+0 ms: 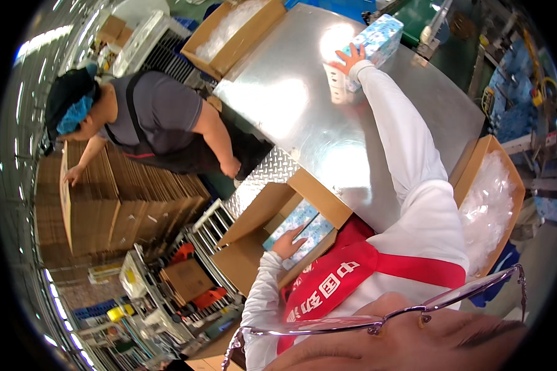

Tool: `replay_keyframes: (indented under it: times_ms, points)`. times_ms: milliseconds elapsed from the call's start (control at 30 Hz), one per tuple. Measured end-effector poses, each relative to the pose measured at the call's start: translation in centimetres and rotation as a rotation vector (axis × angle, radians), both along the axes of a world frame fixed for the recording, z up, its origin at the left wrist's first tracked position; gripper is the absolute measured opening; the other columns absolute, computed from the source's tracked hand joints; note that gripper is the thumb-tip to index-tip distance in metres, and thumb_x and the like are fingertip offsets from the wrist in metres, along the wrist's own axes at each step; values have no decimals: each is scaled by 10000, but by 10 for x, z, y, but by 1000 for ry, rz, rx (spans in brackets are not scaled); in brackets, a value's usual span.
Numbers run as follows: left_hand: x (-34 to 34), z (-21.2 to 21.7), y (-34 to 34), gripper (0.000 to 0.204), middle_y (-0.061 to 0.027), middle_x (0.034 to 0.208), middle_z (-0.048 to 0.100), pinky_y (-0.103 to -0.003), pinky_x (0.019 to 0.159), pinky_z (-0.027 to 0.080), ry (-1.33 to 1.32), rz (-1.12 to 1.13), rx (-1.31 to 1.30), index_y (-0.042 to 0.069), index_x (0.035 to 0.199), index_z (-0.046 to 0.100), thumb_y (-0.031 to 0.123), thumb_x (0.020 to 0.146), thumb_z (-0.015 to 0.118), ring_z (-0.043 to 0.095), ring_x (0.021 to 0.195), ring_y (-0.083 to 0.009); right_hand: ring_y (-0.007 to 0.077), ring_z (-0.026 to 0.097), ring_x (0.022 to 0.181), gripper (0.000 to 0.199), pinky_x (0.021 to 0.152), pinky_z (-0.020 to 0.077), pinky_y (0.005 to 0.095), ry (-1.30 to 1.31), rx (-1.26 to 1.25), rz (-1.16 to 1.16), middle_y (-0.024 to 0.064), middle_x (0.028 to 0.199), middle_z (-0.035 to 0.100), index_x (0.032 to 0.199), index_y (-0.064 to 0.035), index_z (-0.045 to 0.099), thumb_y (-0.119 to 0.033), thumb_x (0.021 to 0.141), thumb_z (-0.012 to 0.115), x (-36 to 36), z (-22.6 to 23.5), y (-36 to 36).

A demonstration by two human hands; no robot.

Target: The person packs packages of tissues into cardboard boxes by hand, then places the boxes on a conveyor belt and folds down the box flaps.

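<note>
Blue-and-white patterned pack point(382, 36) set at the upper right of the frame, touched by the right hand point(353, 60) on a metal counter point(439, 93).

Bare metal is left open below and to the left of the pack, which is placed close to the counter's upper edge. The right hand's fingers are spread apart over its left end. An oblong form is covered in light blue print. At lower centre, similar packs point(316, 232) are held in an open carton point(320, 196); the left hand point(284, 244) is laid on them, though whether one is gripped cannot be told.
</note>
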State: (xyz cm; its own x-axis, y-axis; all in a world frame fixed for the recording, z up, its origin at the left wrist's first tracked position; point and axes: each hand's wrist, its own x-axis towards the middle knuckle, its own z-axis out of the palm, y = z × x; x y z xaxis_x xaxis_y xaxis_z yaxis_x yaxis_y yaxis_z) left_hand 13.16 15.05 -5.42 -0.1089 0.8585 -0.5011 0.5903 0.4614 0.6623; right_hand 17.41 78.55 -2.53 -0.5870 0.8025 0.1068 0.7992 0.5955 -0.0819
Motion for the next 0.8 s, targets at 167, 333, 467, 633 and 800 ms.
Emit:
replay_keyframes:
  times_ms: [167, 333, 467, 633, 800]
  points:
    - [-6, 22, 90, 439, -149, 1181, 668, -325, 890, 515, -204, 340, 319, 6, 1293, 600, 265, 947, 673, 653, 1036, -218, 430, 18, 1499, 814, 1056, 200, 765, 155, -368, 13, 142, 1626, 168, 1414, -277, 513, -820, 810, 464, 14, 30, -101]
    - [-14, 55, 211, 615, -256, 1394, 433, -408, 1056, 358, 148, 369, 471, 59, 1530, 321, 295, 1013, 556, 465, 1229, -358, 445, 289, 1416, 640, 1075, 356, 590, 521, -117, 466, 176, 1522, 359, 1448, -188, 473, -526, 915, 583, 113, 17, -263]
    - [49, 61, 247, 956, -338, 1368, 380, -486, 1036, 355, 726, 207, 306, 188, 1584, 198, 414, 826, 733, 447, 1200, -457, 342, 481, 1306, 565, 1063, 418, 464, 853, -304, 258, 170, 1400, 503, 1409, -121, 501, -167, 879, 692, 227, 29, -265]
    - [26, 47, 233, 1077, -312, 1282, 423, -506, 972, 405, 624, 321, 438, 224, 1582, 225, 387, 690, 807, 476, 1115, -473, 245, 611, 1079, 293, 949, 484, 356, 657, 162, -636, 120, 1139, 647, 1198, -37, 632, -149, 928, 644, 442, -14, -223]
    - [-33, 98, 163, 1006, -151, 1345, 443, -361, 1035, 411, -268, 394, 543, 99, 1581, 218, 73, 761, 800, 482, 1224, -259, 388, 558, 1204, 992, 1040, 433, 454, 183, -104, -797, 250, 1318, 564, 1495, -80, 361, -499, 713, 804, 681, -139, -255]
